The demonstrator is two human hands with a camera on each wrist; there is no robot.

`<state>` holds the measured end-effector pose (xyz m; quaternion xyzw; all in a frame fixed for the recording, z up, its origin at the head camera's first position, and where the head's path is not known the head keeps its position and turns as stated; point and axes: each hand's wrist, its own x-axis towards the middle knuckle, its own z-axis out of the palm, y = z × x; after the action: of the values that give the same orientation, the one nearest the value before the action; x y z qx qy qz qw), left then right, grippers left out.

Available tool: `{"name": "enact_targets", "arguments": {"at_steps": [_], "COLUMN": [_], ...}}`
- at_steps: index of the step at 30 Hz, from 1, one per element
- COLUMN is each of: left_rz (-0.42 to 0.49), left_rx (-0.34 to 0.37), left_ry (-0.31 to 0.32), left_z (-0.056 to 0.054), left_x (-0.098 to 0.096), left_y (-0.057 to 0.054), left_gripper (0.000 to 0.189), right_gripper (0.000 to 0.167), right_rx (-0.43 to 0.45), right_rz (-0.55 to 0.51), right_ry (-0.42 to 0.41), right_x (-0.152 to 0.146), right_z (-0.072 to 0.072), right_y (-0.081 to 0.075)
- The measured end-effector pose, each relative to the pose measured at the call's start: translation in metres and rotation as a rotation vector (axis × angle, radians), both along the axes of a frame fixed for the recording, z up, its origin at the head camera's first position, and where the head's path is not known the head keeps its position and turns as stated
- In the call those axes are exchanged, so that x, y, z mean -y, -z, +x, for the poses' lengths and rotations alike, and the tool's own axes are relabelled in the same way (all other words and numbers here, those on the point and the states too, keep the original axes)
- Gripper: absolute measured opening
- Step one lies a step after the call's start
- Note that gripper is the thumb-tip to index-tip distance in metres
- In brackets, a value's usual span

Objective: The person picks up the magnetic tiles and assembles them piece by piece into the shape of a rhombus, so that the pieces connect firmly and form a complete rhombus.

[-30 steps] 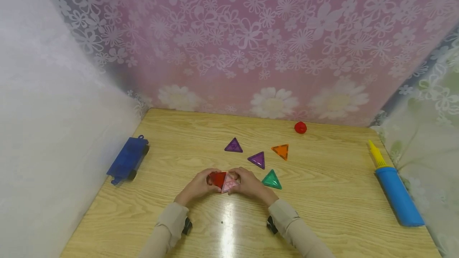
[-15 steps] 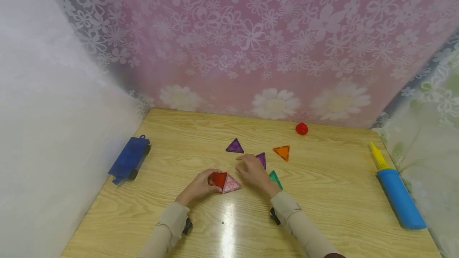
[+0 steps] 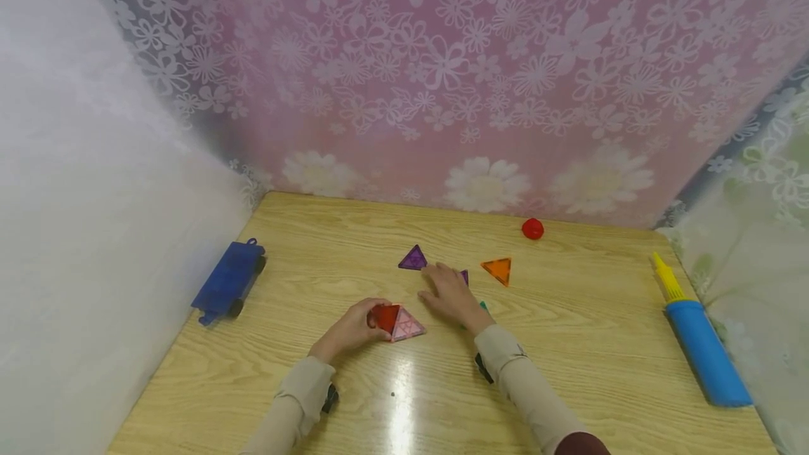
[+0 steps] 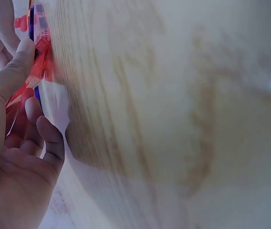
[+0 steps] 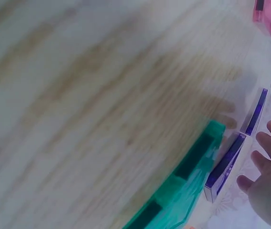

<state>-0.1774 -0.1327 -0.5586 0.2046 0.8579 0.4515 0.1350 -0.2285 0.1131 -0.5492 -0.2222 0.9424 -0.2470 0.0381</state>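
Note:
My left hand [image 3: 350, 331] pinches a red triangular magnetic tile [image 3: 387, 316] between thumb and fingers, just over the table. Edge to edge with it, on its right, is a pink triangular tile [image 3: 406, 326]. My right hand [image 3: 451, 293] is palm down with fingers spread and nothing held. Its fingertips come close to the far purple triangular tile [image 3: 413, 258]. A second purple tile [image 3: 465, 277] lies mostly covered by that hand. The green triangular tile [image 5: 192, 171] shows plainly in the right wrist view; in the head view the right wrist hides most of it.
An orange triangular tile [image 3: 499, 270] lies right of the purple ones. Farther back is a small red round object [image 3: 533, 228]. A blue toy wagon [image 3: 229, 281] stands at the left edge, and a blue and yellow hand pump [image 3: 704, 350] lies at the right. Curtains border the table.
My right hand has let go of the pink tile and moved away from it, up toward the purple tiles. The left hand keeps its hold on the red tile.

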Motion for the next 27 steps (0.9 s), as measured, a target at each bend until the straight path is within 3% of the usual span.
{"name": "enact_targets", "arguments": {"at_steps": [12,27], "left_rz": [0.005,-0.01], "left_rx": [0.008,0.011], "left_ry": [0.008,0.019], "left_z": [0.0,0.0], "left_x": [-0.002,0.001], "left_y": [-0.004,-0.003], "left_gripper": [0.058,0.059], "right_gripper": [0.052,0.047], "right_rx": [0.032,0.025], "right_rz": [0.048,0.026], "right_ry": [-0.015,-0.076], "right_x": [-0.001,0.005], "right_z": [-0.002,0.019], "right_y": [0.0,-0.003]}}
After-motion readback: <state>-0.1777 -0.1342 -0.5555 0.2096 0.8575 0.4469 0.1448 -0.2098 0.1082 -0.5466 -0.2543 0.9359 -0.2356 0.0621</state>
